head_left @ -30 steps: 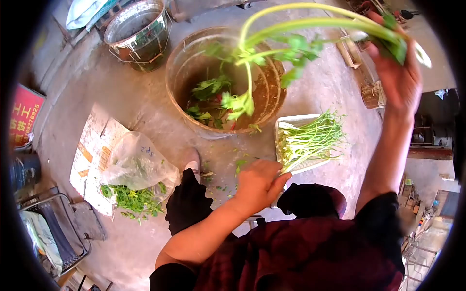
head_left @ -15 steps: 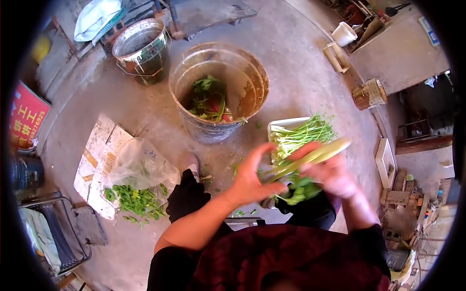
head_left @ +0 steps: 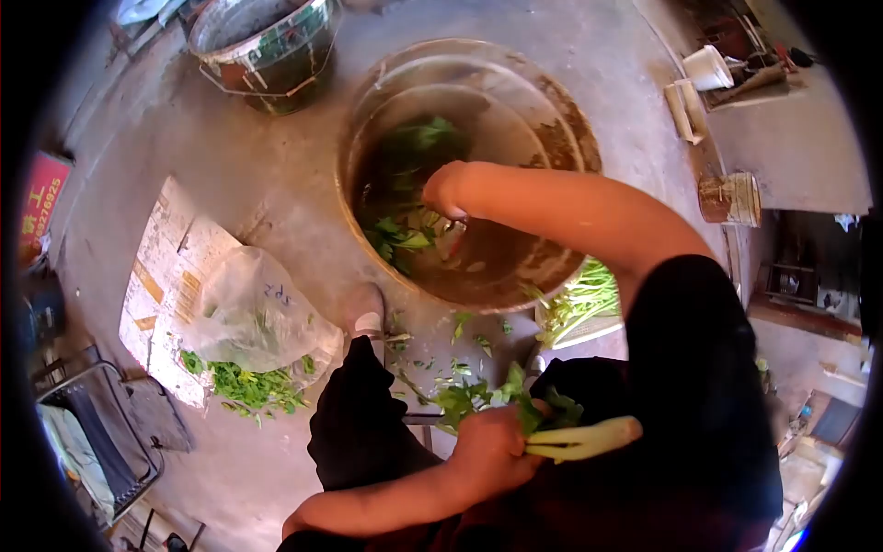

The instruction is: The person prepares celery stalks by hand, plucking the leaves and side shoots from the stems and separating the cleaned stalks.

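Right hand (head_left: 446, 190) entered one bucket (head_left: 541, 103); left hand (head_left: 495, 449) holds one celery (head_left: 589, 441).

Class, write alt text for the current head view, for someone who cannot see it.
A person's left hand holds leafy celery while the right hand reaches into a large bucket with leaves inside. Greens and a plastic bag lie on the left.

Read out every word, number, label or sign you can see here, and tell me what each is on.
"工": red sign with yellow characters at the far left; its other characters are cut off or too blurred.
"9276925": same sign, running up its edge; any digits before these are unclear.
Dark handwritten marks: clear plastic bag; too blurred to read for certain.
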`<state>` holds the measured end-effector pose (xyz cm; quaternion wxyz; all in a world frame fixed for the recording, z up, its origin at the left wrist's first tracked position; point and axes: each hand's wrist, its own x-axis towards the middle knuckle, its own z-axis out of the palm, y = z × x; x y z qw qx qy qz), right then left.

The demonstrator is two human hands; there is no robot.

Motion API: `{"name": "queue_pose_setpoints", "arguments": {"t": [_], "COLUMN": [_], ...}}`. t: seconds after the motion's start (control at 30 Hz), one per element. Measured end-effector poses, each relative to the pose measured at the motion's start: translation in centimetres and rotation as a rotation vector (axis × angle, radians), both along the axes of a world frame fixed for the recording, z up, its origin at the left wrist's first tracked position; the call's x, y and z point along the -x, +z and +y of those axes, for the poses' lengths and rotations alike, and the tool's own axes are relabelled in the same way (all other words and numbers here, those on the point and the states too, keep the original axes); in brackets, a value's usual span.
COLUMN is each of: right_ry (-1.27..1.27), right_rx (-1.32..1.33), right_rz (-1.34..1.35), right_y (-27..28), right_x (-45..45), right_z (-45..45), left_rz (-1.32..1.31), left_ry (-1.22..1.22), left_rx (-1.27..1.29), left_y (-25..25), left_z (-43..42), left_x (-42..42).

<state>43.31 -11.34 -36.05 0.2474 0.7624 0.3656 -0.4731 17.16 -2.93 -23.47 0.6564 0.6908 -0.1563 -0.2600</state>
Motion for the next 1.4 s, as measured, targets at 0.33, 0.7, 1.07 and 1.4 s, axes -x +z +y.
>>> {"name": "queue_pose_setpoints", "arguments": {"t": [0.33,0.7,1.07,1.4], "right_ry": [0.24,-0.068,-0.766,-1.206], "right_rx": [-0.072,0.138,-0.848,-1.34], "right_rz": [-0.339,-0.066,-0.13,-0.221], "right_y": [-26.4,-12.6,19.8,19.8], "right_x": [-3.2,-2.9,4.5,30.7], "right_z": [-7.2,-4.3,-5.3,-9.5], "left_rz": [-0.044,-0.056,0.528,0.638], "left_ry": [0.029,0.044,0.59,0.319], "left_rx": [0.008,0.011,0.347,0.702], "left_y": [0.6,0.9,1.0,1.3], "left_z": [4.7,4.4,3.3,1.4], "left_x": [-4.2,-3.0,-0.7,2.5]}}
